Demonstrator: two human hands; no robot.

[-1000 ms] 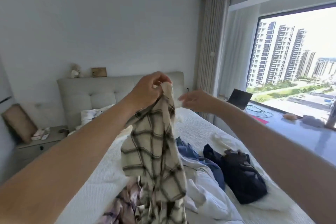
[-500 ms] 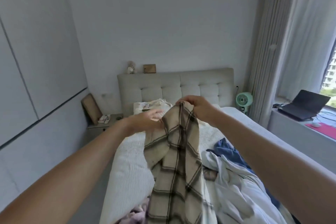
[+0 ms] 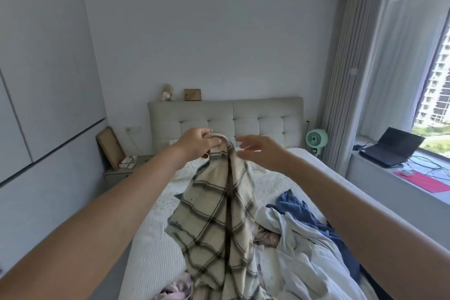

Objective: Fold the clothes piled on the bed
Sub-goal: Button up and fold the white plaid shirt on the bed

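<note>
A cream plaid shirt (image 3: 216, 221) with dark checks hangs in the air above the bed (image 3: 155, 246). My left hand (image 3: 198, 145) grips its top edge, fingers curled round the cloth. My right hand (image 3: 261, 152) hovers just right of that edge, fingers spread and holding nothing. Below the shirt lies the pile: a pale blue-white garment (image 3: 299, 258), a blue garment (image 3: 297, 204) and a pinkish floral piece (image 3: 173, 293) at the bottom edge of the view.
A padded grey headboard (image 3: 243, 119) stands at the far end, with a nightstand (image 3: 121, 173) to its left. A green fan (image 3: 316, 140) stands right of the bed. A laptop (image 3: 392, 147) and red mat (image 3: 423, 184) lie on the window ledge.
My right hand has let go of the shirt's top edge and opened. My left hand has taken that edge and now holds the shirt alone. The view has kept turning left.
</note>
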